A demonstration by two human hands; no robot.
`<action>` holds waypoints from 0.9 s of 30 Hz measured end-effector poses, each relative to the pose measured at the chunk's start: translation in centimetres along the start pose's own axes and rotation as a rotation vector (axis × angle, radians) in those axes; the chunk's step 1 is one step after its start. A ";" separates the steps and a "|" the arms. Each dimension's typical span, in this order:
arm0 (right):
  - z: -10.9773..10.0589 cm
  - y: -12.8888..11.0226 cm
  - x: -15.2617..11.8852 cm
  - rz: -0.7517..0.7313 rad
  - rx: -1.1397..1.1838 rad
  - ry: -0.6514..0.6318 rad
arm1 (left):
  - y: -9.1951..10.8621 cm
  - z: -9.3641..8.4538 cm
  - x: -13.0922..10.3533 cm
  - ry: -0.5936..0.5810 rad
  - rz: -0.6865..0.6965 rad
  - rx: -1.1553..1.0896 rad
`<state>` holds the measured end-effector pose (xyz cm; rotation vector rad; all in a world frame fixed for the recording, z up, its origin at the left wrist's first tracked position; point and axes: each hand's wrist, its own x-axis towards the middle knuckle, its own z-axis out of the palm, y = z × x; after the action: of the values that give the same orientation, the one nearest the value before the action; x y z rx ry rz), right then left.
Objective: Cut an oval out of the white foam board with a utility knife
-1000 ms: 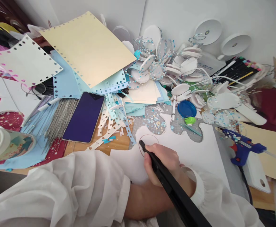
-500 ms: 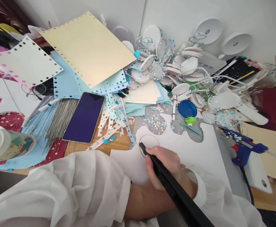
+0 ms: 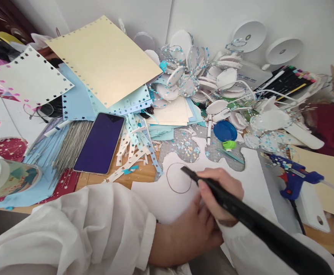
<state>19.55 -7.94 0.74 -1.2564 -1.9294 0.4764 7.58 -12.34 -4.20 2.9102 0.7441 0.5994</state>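
My right hand (image 3: 222,191) is closed around a long black pen-like tool (image 3: 258,225). The tool's tip hovers by the upper right of a drawn brown circle (image 3: 178,193) on a white sheet (image 3: 152,194) with scalloped cut-outs along its far edge. Just below the circle, my left hand (image 3: 188,236) lies palm down on the sheet, its fingers spread and slightly blurred, partly behind my right hand. Nothing shows in it.
Left of the sheet lie a phone (image 3: 99,143), thin wires (image 3: 73,143) and a paper cup (image 3: 9,175). Beyond it are a blue lid (image 3: 225,131), a green clip (image 3: 229,145) and piled white discs (image 3: 188,84). A blue glue gun (image 3: 294,173) stands at right.
My right hand and the tool have moved right, off the circle's left side. The whole circle outline and more of my left hand now show.
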 end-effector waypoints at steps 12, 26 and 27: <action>-1.7 5.8 1.5 0.098 0.259 -0.176 | 0.7 -0.1 0.5 -0.005 0.105 0.099; -2.5 5.9 1.6 -0.078 0.223 -0.244 | 0.6 -0.1 1.0 -0.038 0.098 0.082; -2.5 5.9 1.6 -0.098 0.221 -0.243 | 0.6 -0.2 1.0 -0.038 0.098 0.084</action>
<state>24.64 -4.11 -0.95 -0.9944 -2.0616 0.7975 8.63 -12.38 -3.58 3.0406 0.6404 0.5323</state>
